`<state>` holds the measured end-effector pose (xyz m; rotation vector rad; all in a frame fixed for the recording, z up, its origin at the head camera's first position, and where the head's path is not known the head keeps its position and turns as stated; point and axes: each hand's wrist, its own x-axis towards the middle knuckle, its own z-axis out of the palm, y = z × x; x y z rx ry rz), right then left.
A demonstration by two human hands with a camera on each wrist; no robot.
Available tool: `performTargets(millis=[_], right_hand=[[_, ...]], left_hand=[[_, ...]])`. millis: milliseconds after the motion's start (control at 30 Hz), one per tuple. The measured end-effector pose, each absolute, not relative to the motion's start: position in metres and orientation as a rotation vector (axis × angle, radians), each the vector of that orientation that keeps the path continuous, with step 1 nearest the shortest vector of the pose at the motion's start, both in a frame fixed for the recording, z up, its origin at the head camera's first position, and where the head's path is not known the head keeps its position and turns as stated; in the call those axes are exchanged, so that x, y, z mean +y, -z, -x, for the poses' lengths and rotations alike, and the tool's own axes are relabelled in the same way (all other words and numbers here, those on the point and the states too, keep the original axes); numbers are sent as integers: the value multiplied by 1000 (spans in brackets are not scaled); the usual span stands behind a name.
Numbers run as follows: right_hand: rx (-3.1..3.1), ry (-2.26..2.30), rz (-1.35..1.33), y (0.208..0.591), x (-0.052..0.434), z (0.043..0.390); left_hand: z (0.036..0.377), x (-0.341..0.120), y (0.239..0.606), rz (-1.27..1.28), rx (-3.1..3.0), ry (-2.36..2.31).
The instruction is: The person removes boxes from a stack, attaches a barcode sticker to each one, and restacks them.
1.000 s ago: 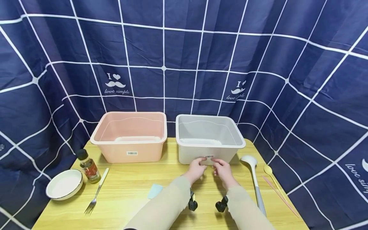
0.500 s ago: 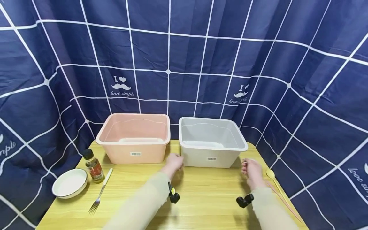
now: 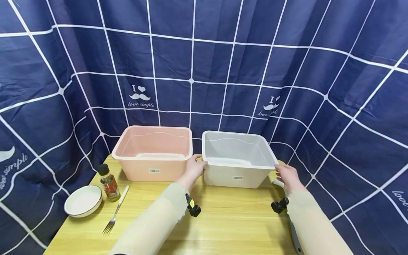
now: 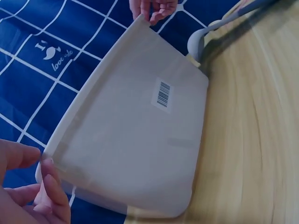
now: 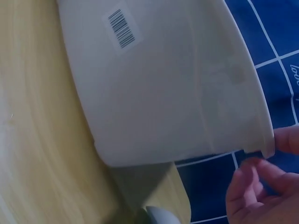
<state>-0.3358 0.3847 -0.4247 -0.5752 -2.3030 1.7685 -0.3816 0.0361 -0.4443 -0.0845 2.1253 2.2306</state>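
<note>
**Two hands at the ends of the grey tub**

Both hands are set against the grey tub [image 3: 237,161], one at each short end, so the tub lies straight ahead of the person and between the two arms. Its long axis runs left to right, and neither hand is clearly nearer. The left hand [image 3: 195,169] is placed at the tub's left front corner, thumb on the rim and fingers curled under the lip; from the left wrist camera the thumb and fingers [image 4: 49,186] are seen pinching that corner. The right hand [image 3: 288,176] is held at the right front corner with fingers bent toward the rim; in the right wrist view the fingertips [image 5: 286,140] are seen just touching the rim edge, but a firm grasp cannot be confirmed.

The tub's base appears raised off the table [image 3: 229,219] at the right end in the right wrist view, though this cannot be told for certain. Nothing is seen inside the tub. Just beside its left end, the pink tub [image 3: 154,156] is placed, likewise with nothing loose visible in it.

Further left of the grey tub, a small bottle [image 3: 108,182], a fork [image 3: 115,216] and a white dish [image 3: 83,200] are laid out. Below its right end, a ladle [image 4: 201,39] is partly hidden by the right arm.
</note>
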Motion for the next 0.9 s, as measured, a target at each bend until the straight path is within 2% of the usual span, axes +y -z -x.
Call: performTargets(millis=[467,667,900], right_hand=[[-2006,-1958,663,407,388,332],[-1810,-2105,609,367,387,320],[-1632,-2296,350,302,382,297]], left_hand=[[384,38,426,170,1851,-2349],[376,36,402,111,1801,-2367],[365,23,342,-28,1745,-2434]])
